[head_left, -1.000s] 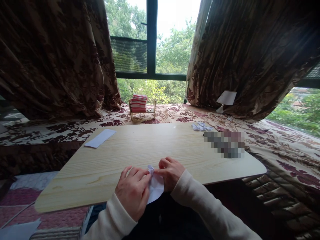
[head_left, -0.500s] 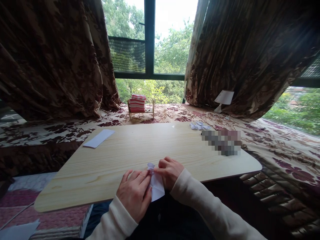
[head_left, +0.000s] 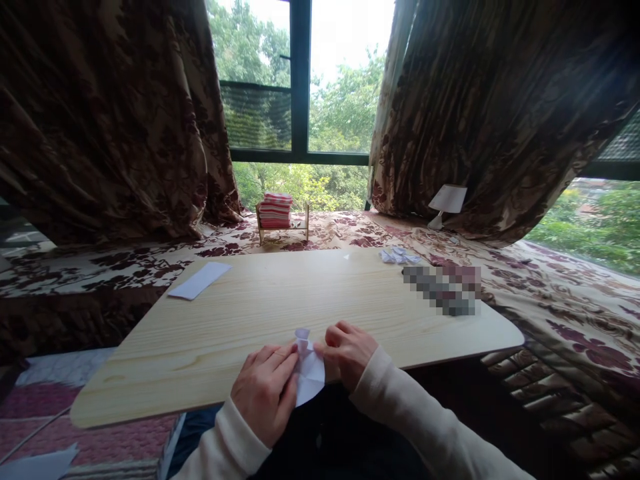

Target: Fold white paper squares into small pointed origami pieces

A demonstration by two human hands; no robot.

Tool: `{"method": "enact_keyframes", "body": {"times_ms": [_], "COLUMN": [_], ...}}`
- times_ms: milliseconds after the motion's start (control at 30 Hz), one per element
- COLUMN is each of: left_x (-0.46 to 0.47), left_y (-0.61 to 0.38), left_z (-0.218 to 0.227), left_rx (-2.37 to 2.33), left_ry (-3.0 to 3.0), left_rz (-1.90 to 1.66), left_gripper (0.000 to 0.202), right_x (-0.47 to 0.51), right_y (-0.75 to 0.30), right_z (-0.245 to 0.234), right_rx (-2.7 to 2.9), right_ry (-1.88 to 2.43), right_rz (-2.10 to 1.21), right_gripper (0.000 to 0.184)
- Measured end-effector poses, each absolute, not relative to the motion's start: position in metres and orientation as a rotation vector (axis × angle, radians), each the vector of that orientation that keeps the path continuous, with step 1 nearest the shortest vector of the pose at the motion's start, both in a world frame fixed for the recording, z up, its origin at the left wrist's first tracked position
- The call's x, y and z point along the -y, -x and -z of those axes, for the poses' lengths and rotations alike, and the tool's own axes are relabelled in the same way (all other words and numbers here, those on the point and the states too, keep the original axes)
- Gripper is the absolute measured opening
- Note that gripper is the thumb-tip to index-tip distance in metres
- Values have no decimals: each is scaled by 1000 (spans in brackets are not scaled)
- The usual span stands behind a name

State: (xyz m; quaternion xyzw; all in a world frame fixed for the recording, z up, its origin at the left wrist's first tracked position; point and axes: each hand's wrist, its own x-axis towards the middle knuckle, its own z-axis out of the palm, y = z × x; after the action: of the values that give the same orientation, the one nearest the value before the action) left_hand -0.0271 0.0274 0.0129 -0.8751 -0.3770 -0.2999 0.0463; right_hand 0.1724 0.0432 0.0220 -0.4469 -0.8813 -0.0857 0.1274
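Note:
A folded sheet of white paper (head_left: 311,377) lies at the near edge of the wooden table, its lower part jutting past the edge. Its narrow top end is creased and stands up a little. My left hand (head_left: 265,390) grips the paper's left side, thumb below and fingers across the top. On the other side, my right hand (head_left: 350,350) has its fingers curled, with the thumb and forefinger pinched at the paper's right edge. The tips of those fingers are partly hidden.
The pale table (head_left: 240,293) bears a white paper strip (head_left: 200,280) at far left and a small heap of folded papers (head_left: 399,255) at far right, near a pixelated patch. Behind stand a little rack of striped cloths (head_left: 276,211) and a white lamp (head_left: 449,200).
My right hand has shifted slightly right and down along the paper's edge. The paper's upper part now shows more open, and my left hand stays on it. The view has tilted slightly.

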Motion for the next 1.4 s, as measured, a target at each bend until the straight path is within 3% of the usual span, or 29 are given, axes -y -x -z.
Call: {"method": "enact_keyframes", "body": {"times_ms": [267,733,1200,1400], "left_x": [-53,-48,-52,-55], "left_y": [18,4,8,12], "left_z": [-22,-29,-16,-17], "left_rx": [1323,1581,1551,1396], "left_ry": [2556,2518,2332,2412], "left_rz": [693,836,1101,1008], "left_gripper": [22,6,9,17], "right_x": [-47,-46,-47,-48], "right_y": [-169,-168,-170,-166], "right_z": [-21,-21,-17,-22], "right_rx": [2582,2530,2536,2529], "right_ry": [1304,1333,1253,1243], "right_rz": [261,218,281,350], "right_gripper": [21,21,22,16]}}
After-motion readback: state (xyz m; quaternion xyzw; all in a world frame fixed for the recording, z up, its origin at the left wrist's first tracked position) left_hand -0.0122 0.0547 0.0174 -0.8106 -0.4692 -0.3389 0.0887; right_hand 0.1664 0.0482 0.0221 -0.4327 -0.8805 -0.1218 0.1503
